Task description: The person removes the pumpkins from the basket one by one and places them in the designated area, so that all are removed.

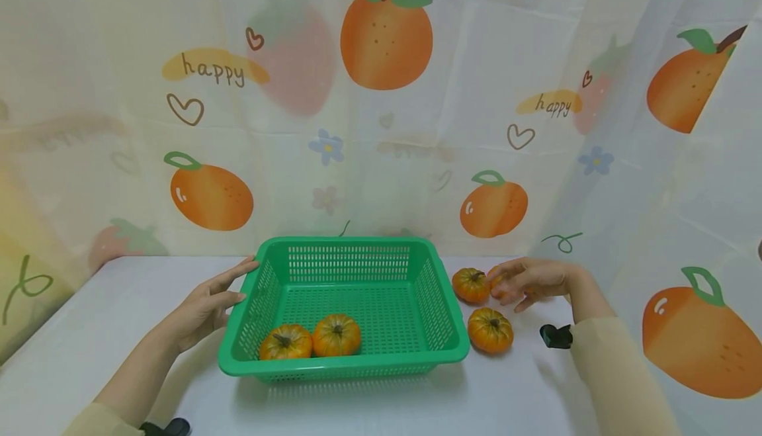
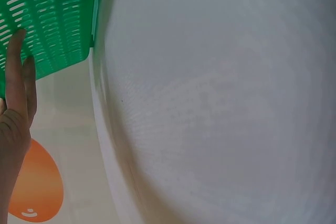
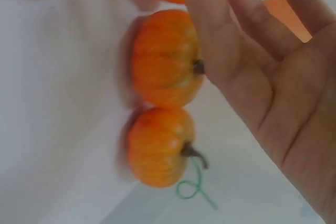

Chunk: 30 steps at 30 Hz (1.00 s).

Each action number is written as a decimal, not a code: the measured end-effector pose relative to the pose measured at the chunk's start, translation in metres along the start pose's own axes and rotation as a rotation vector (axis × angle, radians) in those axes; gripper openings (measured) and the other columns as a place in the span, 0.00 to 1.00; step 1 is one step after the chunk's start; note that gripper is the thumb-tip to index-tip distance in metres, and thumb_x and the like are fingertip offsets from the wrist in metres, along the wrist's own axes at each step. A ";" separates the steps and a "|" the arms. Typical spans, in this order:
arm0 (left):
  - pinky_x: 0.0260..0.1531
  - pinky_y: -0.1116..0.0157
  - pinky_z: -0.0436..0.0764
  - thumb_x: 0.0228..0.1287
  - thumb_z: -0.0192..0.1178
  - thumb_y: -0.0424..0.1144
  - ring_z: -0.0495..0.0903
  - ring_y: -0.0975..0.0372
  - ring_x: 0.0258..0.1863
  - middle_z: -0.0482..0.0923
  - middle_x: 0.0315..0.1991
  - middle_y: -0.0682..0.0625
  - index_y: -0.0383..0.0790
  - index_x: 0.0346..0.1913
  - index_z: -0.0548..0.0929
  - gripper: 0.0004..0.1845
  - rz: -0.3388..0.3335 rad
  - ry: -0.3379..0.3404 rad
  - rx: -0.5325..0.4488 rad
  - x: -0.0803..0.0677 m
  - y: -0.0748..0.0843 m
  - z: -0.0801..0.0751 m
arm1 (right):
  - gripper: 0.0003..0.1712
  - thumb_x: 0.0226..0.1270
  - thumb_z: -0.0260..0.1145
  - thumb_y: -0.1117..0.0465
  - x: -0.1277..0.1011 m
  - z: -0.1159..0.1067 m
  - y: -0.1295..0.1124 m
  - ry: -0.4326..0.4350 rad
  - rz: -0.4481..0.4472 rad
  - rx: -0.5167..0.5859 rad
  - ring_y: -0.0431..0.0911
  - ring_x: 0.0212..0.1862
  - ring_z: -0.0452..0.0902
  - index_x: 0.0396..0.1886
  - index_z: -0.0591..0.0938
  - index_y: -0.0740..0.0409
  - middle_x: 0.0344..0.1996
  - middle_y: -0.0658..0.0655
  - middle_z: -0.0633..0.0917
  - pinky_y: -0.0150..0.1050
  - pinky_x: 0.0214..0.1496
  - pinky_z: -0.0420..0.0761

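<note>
While the left hand [image 1: 202, 307] rests with straight fingers against the outer left wall of the green basket [image 1: 443, 310], gripping nothing, the right hand [image 1: 532, 282] hovers over small orange pumpkins on the white table [image 1: 89, 330] just right of the basket. The right hand's fingers are spread and relaxed, not closed on anything; its fingertips [image 1: 503, 284] lie over a partly hidden pumpkin [image 1: 495, 275], though contact cannot be confirmed. Just left of that one sits another pumpkin [image 1: 471, 284], near the basket's right rim. A third pumpkin [image 1: 490, 330] lies nearer the person, just beside the basket's front right corner. The right wrist view shows the open palm [image 3: 273, 77] close beside the pumpkins, fingers extended. Inside the basket, two pumpkins sit side by side at the near wall: the left one [image 1: 286, 343] and the right one [image 1: 336, 335], touching or nearly so. The left wrist view shows the fingers [image 2: 16, 72] laid flat on the basket's slotted wall [image 2: 47, 19]. A fruit-printed curtain [image 1: 387, 92] hangs behind the table.
</note>
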<state>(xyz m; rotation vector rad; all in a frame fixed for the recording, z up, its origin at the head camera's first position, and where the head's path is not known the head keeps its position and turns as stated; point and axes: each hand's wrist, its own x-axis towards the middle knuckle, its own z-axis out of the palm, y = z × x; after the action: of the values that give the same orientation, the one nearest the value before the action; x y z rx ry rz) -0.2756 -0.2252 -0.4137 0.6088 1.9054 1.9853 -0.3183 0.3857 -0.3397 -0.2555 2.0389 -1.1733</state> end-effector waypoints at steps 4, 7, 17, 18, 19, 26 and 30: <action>0.44 0.64 0.84 0.69 0.43 0.29 0.78 0.69 0.53 0.25 0.76 0.58 0.41 0.74 0.45 0.33 0.002 -0.002 0.007 0.000 -0.001 -0.001 | 0.33 0.63 0.58 0.58 0.000 0.000 -0.016 -0.002 -0.026 -0.072 0.56 0.54 0.75 0.68 0.63 0.59 0.64 0.67 0.67 0.48 0.52 0.80; 0.45 0.64 0.83 0.69 0.43 0.30 0.76 0.71 0.55 0.25 0.76 0.57 0.41 0.74 0.45 0.33 0.006 -0.007 0.009 0.000 0.000 -0.001 | 0.34 0.63 0.59 0.56 0.002 0.003 -0.028 0.002 -0.040 -0.132 0.57 0.55 0.75 0.68 0.63 0.57 0.65 0.67 0.67 0.49 0.54 0.79; 0.46 0.64 0.83 0.69 0.43 0.30 0.75 0.70 0.57 0.24 0.76 0.57 0.43 0.74 0.47 0.32 0.013 -0.015 0.007 0.000 0.000 0.000 | 0.27 0.64 0.60 0.57 0.014 0.019 -0.066 0.040 -0.080 -0.221 0.62 0.58 0.72 0.64 0.69 0.44 0.62 0.64 0.71 0.47 0.54 0.79; 0.46 0.64 0.83 0.69 0.43 0.30 0.74 0.71 0.58 0.24 0.76 0.57 0.43 0.74 0.47 0.32 0.013 -0.014 0.008 0.000 0.000 0.000 | 0.27 0.64 0.61 0.56 0.015 0.020 -0.069 0.041 -0.085 -0.224 0.61 0.58 0.72 0.64 0.69 0.43 0.62 0.63 0.71 0.48 0.55 0.79; 0.47 0.64 0.83 0.69 0.43 0.30 0.74 0.71 0.58 0.24 0.76 0.57 0.43 0.74 0.47 0.32 0.011 -0.013 0.009 0.000 0.000 0.000 | 0.28 0.64 0.61 0.56 0.016 0.022 -0.072 0.043 -0.093 -0.228 0.60 0.59 0.71 0.64 0.69 0.44 0.61 0.62 0.72 0.49 0.55 0.79; 0.46 0.64 0.83 0.69 0.44 0.30 0.77 0.70 0.56 0.24 0.76 0.57 0.43 0.74 0.47 0.33 0.001 0.001 0.019 0.000 0.000 0.000 | 0.29 0.63 0.63 0.54 0.022 0.030 -0.093 0.029 -0.166 -0.254 0.54 0.57 0.74 0.64 0.68 0.47 0.60 0.60 0.73 0.53 0.56 0.79; 0.46 0.64 0.83 0.69 0.44 0.30 0.77 0.69 0.55 0.24 0.76 0.57 0.43 0.74 0.47 0.33 -0.006 0.007 0.014 0.000 0.001 0.001 | 0.29 0.65 0.61 0.55 0.026 0.035 -0.104 0.022 -0.209 -0.272 0.59 0.59 0.72 0.65 0.67 0.52 0.61 0.63 0.73 0.52 0.55 0.79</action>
<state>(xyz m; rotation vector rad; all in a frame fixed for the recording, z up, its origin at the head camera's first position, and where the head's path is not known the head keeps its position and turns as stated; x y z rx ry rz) -0.2749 -0.2249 -0.4130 0.5998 1.9251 1.9740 -0.3310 0.2915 -0.2794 -0.6038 2.2317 -1.0202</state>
